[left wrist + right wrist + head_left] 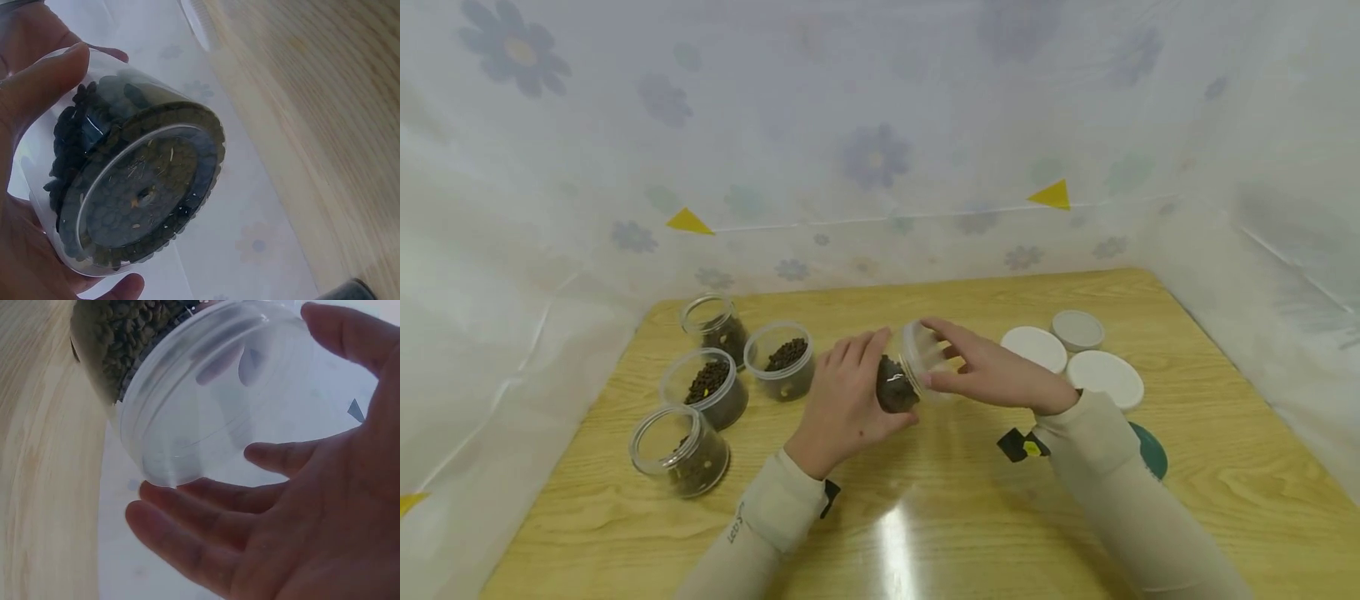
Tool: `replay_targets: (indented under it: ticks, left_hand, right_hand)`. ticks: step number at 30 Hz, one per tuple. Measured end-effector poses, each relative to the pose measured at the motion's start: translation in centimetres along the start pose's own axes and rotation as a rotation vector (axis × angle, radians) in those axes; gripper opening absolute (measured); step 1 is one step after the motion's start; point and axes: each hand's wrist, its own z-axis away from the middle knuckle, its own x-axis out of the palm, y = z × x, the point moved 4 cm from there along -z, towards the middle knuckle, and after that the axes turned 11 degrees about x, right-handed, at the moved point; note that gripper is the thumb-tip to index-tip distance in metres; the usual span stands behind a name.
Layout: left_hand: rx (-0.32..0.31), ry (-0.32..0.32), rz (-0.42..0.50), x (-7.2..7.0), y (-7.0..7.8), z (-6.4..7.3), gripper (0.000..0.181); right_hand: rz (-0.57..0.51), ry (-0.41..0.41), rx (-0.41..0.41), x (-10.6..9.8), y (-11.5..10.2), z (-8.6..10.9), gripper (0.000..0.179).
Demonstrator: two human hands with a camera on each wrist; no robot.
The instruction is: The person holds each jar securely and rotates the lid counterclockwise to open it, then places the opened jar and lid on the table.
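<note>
A clear plastic jar [897, 385] of small dark brown pellets is held tilted above the table in my left hand [847, 400]. Its thumb and fingers wrap round the jar's side, and the pellet-lined base [140, 194] faces the left wrist camera. My right hand [992, 367] is at the jar's translucent mouth end [181, 434], blurred in the head view. The right fingers [206, 519] are spread and fairly straight, their tips close along the rim. Inside, the pellets [134, 337] lie toward the base.
Several open clear jars [726, 408] with brown pellets stand at the left of the wooden table [955, 533]. White lids [1105, 379], a grey lid [1077, 330] and a green lid [1152, 454], partly behind the right sleeve, lie at the right. A flower-patterned sheet [880, 108] surrounds the table.
</note>
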Motion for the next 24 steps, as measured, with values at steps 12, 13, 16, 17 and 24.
replay_targets:
  ticks: [12, 13, 16, 17, 24]
  left_hand:
    - [0.005, 0.010, -0.010, 0.04, -0.24, -0.26, 0.110]
    - [0.003, 0.012, -0.009, 0.05, -0.24, -0.27, 0.110]
    - [-0.001, 0.013, -0.002, 0.07, -0.25, -0.26, 0.110]
    - [-0.002, 0.008, -0.003, 0.10, -0.25, -0.24, 0.110]
    - [-0.016, -0.013, -0.007, 0.27, -0.26, -0.24, 0.109]
  right_hand:
    - [-0.019, 0.023, -0.113, -0.24, 0.12, -0.02, 0.084]
    - [-0.019, 0.024, -0.115, -0.26, 0.12, -0.02, 0.083]
    - [-0.012, 0.024, -0.120, -0.30, 0.09, 0.04, 0.083]
    - [-0.008, 0.022, -0.118, -0.30, 0.08, 0.08, 0.083]
    - [-0.021, 0.018, -0.039, -0.55, 0.31, 0.24, 0.074]
